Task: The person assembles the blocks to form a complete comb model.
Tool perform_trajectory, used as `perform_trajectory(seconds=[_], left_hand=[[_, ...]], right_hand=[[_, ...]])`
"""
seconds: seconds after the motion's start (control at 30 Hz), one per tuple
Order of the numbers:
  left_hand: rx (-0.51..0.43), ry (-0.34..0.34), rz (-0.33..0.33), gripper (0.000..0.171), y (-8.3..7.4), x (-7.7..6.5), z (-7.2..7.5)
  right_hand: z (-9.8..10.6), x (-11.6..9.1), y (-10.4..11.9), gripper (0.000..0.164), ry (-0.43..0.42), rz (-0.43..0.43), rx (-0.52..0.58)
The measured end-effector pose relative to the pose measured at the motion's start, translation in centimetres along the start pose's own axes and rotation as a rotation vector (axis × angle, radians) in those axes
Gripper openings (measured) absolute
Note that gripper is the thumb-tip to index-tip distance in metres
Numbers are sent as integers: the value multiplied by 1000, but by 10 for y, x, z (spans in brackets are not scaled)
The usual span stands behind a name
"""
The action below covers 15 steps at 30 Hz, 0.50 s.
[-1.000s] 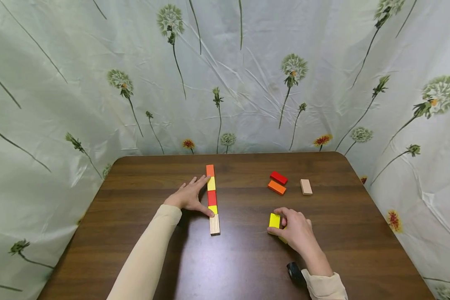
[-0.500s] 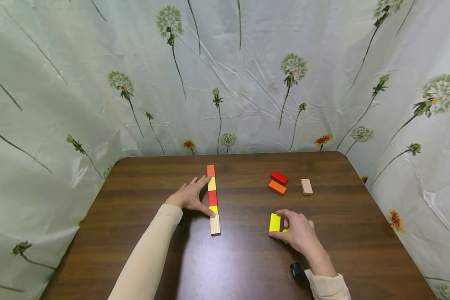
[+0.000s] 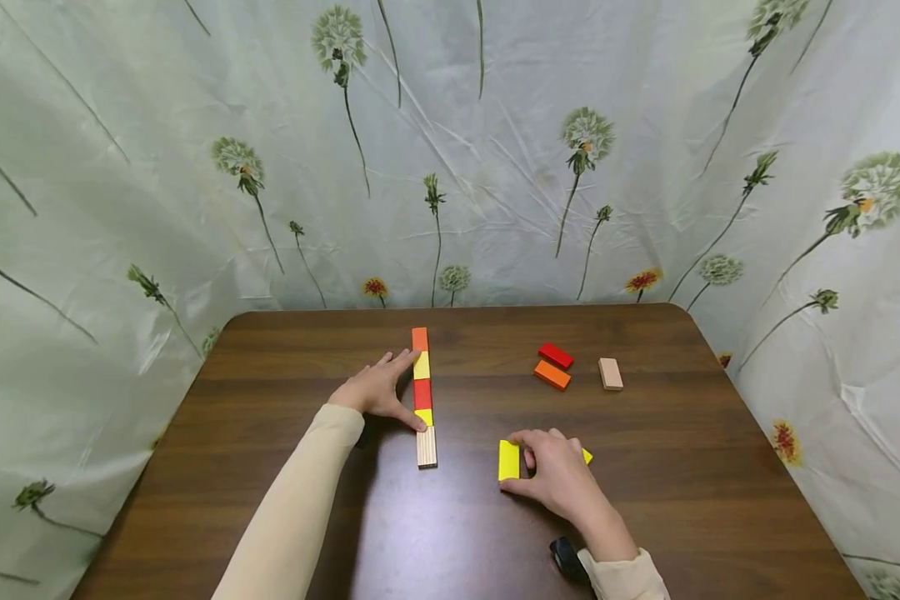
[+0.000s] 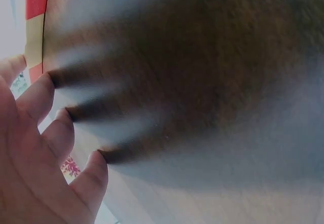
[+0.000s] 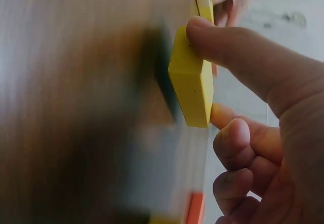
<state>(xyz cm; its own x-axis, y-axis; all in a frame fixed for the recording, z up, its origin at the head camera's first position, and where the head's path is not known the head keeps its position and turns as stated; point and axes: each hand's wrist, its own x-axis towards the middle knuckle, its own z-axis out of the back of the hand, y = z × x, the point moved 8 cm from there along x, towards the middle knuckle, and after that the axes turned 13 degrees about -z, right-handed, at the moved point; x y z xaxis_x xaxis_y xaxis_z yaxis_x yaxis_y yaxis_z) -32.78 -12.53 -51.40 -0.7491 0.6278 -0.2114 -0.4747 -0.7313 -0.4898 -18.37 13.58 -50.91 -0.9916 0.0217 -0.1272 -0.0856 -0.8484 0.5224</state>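
A straight row of wooden blocks runs away from me on the brown table (image 3: 285,492): a striped plain block (image 3: 427,448) nearest, then a yellow, a red block (image 3: 422,394), a yellow block (image 3: 422,367) and an orange block (image 3: 419,338) farthest. My left hand (image 3: 378,390) lies at the row's left side, fingers spread, thumb and index fingertips touching the blocks. To the right of the row, my right hand (image 3: 558,473) pinches a yellow block (image 3: 508,461) by its ends between thumb and finger; the right wrist view shows this yellow block (image 5: 190,84) tilted above the table.
A second yellow block (image 3: 587,456) shows partly behind my right hand. Farther back lie a red block (image 3: 556,356), an orange block (image 3: 552,375) and a pale wooden block (image 3: 611,374). A flower-printed curtain (image 3: 495,208) hangs behind the table.
My right hand has moved left with the yellow block, away from the other yellow block and nearer the row. My left hand stays in place at the row.
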Motion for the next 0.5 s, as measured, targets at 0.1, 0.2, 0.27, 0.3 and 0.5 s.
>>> perform_trajectory(seconds=[0.1,0.2,0.27,0.3,0.5], left_hand=[[-5,-8,-7,139,-2,-1,2],[-1,-10,-5,139,-3,-2,3],[1,-11,-2,139,-3,-3,3],[3,-11,-2,139,-3,-3,3],[2,-15,0,139,-1,-2,2]], right_hand=[[-11,-6,19,60,24,64,-19],[-24,-11,36,61,53,125,-49],[-31,-15,46,60,65,160,-66],[-34,-16,51,60,68,176,-76],[-49,-23,72,60,100,223,-102]])
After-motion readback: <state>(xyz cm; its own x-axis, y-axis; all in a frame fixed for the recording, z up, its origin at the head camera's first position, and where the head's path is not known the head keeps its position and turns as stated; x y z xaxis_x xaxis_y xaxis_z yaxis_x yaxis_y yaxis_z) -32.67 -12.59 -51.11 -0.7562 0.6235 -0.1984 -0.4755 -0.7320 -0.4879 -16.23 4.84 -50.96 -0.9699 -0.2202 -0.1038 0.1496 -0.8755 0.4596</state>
